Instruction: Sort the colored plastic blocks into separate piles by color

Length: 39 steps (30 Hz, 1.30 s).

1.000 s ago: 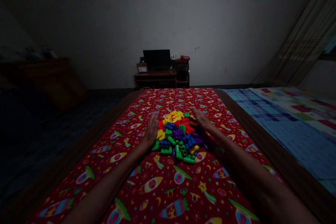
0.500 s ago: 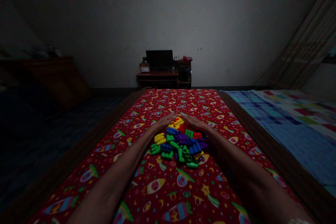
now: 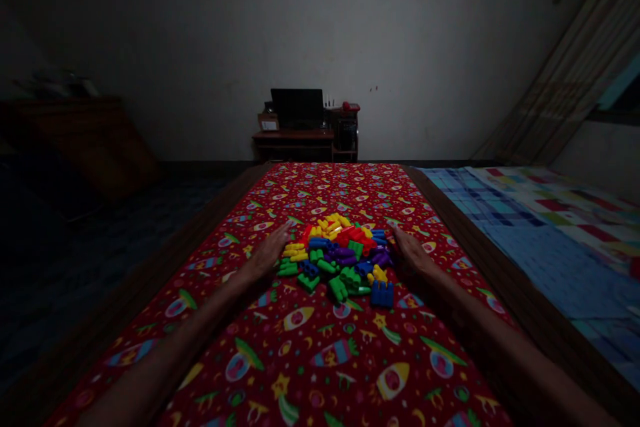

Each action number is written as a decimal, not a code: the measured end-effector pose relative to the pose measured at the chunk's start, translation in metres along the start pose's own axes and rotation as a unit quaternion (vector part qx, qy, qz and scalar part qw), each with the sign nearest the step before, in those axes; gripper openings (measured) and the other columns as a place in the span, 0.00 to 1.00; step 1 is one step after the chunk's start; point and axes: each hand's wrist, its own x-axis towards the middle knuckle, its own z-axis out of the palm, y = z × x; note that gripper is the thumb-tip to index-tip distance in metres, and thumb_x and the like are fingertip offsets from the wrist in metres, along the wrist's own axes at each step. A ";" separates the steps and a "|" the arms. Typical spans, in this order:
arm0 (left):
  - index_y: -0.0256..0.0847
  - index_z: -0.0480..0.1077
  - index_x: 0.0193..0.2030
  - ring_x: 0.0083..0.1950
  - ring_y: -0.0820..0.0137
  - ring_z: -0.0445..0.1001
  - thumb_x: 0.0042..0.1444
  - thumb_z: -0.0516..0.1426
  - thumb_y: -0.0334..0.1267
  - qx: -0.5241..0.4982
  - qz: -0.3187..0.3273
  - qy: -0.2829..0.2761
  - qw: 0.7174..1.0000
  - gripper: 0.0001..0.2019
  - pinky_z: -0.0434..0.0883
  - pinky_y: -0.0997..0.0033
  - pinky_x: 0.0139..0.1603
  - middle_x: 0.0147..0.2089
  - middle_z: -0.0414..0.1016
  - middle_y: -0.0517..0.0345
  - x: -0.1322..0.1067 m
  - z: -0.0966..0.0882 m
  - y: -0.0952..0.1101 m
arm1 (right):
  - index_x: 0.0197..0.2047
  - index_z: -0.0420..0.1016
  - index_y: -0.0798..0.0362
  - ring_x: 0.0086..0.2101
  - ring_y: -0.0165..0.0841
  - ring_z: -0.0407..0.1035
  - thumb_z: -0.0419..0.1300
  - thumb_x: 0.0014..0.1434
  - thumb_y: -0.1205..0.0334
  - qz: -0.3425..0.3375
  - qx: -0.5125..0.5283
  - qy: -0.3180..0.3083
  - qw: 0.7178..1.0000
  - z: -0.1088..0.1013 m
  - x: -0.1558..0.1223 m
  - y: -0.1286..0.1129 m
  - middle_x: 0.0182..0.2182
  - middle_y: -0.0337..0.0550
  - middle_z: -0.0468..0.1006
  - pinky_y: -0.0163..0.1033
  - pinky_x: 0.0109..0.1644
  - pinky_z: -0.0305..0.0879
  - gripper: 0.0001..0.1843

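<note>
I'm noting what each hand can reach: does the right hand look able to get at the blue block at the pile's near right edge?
Probably yes: the right hand is open beside the pile, and the blue block has no other block against its right side.

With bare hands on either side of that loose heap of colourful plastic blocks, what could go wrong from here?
The loose heap of colourful plastic blocks could spread if the left hand or right hand bumps its edge. The blue knobbed plastic block at the heap's near edge, closer to the camera than either hand, might get separated. The red rocket-print cloth might wrinkle if a hand drags on it, shifting the blocks.
</note>
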 end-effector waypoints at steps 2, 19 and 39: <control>0.40 0.56 0.68 0.69 0.57 0.58 0.63 0.37 0.60 0.035 0.006 -0.035 0.999 0.35 0.59 0.50 0.67 0.69 0.59 0.46 -0.024 0.011 0.007 | 0.63 0.66 0.51 0.65 0.44 0.50 0.37 0.60 0.31 -0.016 -0.023 0.015 0.999 0.019 -0.020 -0.001 0.63 0.50 0.63 0.56 0.68 0.47 0.43; 0.54 0.58 0.66 0.73 0.55 0.45 0.64 0.50 0.47 0.199 0.337 -0.086 0.916 0.23 0.38 0.40 0.70 0.71 0.54 0.56 -0.061 0.057 0.139 | 0.61 0.65 0.55 0.63 0.43 0.55 0.35 0.61 0.33 -0.010 0.033 0.134 0.990 0.039 -0.025 -0.026 0.62 0.55 0.65 0.52 0.67 0.49 0.42; 0.39 0.63 0.62 0.65 0.63 0.63 0.66 0.39 0.42 0.040 0.078 0.100 0.991 0.23 0.58 0.53 0.67 0.63 0.67 0.49 -0.006 0.020 0.053 | 0.41 0.76 0.52 0.35 0.34 0.70 0.58 0.59 0.58 -0.205 -0.143 0.044 0.967 0.017 -0.041 -0.033 0.35 0.46 0.76 0.38 0.38 0.65 0.10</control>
